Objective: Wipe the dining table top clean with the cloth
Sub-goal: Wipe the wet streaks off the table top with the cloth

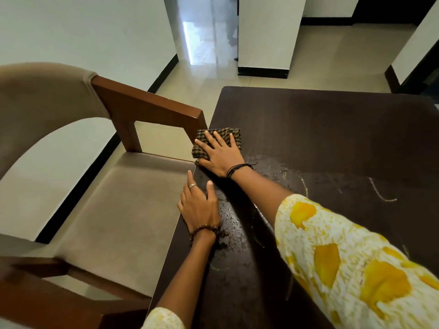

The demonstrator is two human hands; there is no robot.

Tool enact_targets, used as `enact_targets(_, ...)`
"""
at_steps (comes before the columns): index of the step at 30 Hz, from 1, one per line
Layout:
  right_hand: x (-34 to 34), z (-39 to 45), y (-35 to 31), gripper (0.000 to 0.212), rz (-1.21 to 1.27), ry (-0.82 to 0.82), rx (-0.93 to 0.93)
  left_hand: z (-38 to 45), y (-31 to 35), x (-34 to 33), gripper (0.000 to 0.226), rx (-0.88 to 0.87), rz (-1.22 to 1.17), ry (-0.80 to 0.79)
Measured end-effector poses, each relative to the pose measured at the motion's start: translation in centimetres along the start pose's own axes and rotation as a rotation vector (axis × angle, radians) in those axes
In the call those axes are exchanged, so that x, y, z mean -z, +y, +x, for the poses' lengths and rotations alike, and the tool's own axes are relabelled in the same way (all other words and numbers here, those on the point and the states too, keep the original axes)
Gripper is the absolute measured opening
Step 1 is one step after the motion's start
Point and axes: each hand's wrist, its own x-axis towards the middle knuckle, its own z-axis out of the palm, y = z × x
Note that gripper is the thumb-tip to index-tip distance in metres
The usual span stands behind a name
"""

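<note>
Head view. Dark brown dining table (320, 129) fills the right half of the frame. The checked cloth (217, 143), folded, lies at the table's left edge, just beside the chair's wooden armrest (152, 108). Right hand (219, 154) lies flat on top of the cloth, fingers straight and spread, pressing it down; a dark band circles the wrist. Left hand (199, 205) rests on the same table edge nearer the camera, fingers loosely extended, thumb on the table top, holding nothing; a ring (192, 185) on one finger, a beaded bracelet (205, 230) at the wrist. Water droplets (229, 216) speckle the surface just right of the left hand. Pale yellow and white streaks (382, 194) mark the table right of the forearm. Padded chair seat (123, 205) sits left of the table; yellow-patterned sleeve (351, 262) covers the right arm.
</note>
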Motion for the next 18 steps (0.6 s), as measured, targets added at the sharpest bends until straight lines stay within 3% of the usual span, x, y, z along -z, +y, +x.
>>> enact_targets(8,-1.3,-4.7,-1.3,0.059,-0.002,0.052,0.119,0.1,0.0,0.1,0.055,-0.026,-0.108,0.023)
enact_targets(12,-1.3,-4.8,-1.0,0.057,0.007,0.063,0.112,0.0,0.3,0.0,0.065,-0.038,-0.158,0.045)
enact_targets(18,-0.7,-4.0,0.2,0.058,0.035,0.066,0.042,0.4,-0.1,-0.2,0.060,-0.066,-0.022,0.025)
